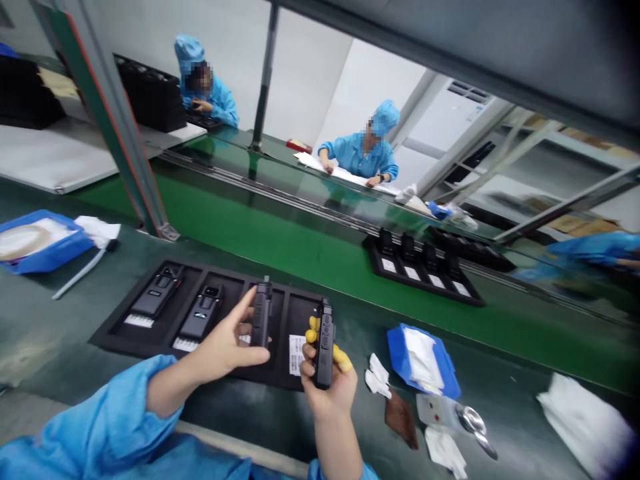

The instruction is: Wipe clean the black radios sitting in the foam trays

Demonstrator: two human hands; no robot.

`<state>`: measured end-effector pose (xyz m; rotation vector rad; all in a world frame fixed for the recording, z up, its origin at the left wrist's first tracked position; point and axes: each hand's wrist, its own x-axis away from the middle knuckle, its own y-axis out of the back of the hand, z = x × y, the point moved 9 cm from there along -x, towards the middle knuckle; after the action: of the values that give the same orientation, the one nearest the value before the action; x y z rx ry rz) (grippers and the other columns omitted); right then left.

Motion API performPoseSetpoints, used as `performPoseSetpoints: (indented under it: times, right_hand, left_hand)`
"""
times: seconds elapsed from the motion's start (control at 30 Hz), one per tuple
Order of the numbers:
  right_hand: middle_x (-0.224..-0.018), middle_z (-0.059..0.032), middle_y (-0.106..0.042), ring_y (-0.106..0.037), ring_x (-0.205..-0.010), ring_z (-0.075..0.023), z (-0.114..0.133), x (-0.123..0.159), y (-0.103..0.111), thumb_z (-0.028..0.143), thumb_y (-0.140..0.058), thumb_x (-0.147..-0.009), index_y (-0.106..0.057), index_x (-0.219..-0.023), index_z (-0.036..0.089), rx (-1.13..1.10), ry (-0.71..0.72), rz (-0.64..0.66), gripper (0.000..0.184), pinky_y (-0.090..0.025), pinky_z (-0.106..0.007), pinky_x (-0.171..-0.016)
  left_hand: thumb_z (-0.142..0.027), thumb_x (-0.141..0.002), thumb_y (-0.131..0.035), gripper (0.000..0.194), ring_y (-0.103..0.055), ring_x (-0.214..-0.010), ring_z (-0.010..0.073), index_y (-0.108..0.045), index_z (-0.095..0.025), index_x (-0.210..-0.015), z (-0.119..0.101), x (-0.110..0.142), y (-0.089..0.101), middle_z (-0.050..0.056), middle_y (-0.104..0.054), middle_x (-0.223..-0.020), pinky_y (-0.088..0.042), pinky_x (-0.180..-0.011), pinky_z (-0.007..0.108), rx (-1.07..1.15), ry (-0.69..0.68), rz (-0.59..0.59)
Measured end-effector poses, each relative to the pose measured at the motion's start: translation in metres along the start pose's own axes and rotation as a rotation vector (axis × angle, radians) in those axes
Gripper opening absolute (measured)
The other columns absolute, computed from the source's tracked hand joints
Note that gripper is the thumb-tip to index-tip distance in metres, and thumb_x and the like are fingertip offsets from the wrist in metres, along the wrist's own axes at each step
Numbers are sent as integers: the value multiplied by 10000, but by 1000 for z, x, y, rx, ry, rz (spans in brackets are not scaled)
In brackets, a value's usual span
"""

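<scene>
My left hand (227,343) grips a slim black handheld device (261,317), standing upright and seen edge-on between thumb and fingers. In my right hand (333,383), which wears yellow finger cots, is a second black handheld device (326,343), its row of side buttons facing me. Both are held over the right part of a black compartmented tray (113,339). Two similar devices, one (156,293) at the far left and another (203,313) beside it, lie in the tray's left compartments. A white printed label (297,355) lies in the rightmost compartment.
A blue bin (65,247) stands at left, another blue bin (447,363) at right near white tissues (377,377) and a brown cloth (401,419). A loaded black tray (420,277) sits on the green belt (300,247). A post (120,127) rises at left; co-workers sit beyond.
</scene>
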<state>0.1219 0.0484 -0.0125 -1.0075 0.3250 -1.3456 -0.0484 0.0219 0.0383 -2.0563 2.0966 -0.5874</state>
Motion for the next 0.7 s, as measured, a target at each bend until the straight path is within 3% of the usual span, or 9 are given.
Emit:
performPoseSetpoints:
  times: [0.13,0.37,0.57,0.7]
  right_hand:
    - [-901,-42,-706,-599,-661,-133,-7,4,9,327,-601,-726,-677,-899,216,56,-3,-43,219,-463,-235,-483]
    - [-822,-42,-728,-608,-595,-143,-19,10,19,281,-655,-654,-691,-869,207,-5,-44,-202,231,-452,-238,-440]
    - [-862,-51,-735,-638,-650,-158,-19,6,21,327,-672,-700,-694,-855,219,113,26,-91,191,-488,-269,-500]
    - [-838,-35,-742,-658,-637,-176,-19,7,30,311,-687,-699,-707,-886,246,109,62,-116,199,-509,-294,-505]
  left_hand:
    - [-199,-575,-829,1145,-603,-902,179,-157,-302,-1496,-3,1,-7,117,-457,-1284,-540,-692,262,-149,-32,-36]
    - [-162,-549,-822,1147,-601,-838,156,-185,-301,-1492,-4,3,-11,108,-484,-1248,-524,-667,252,-141,-28,-22]
    - [-136,-565,-803,1137,-592,-951,199,-170,-314,-1493,1,5,-5,121,-431,-1340,-528,-739,287,-164,-43,-37]
    - [-181,-706,-719,921,-595,-1025,232,-236,-253,-1487,-4,6,-1,108,-534,-1295,-476,-926,387,-282,-159,-61]
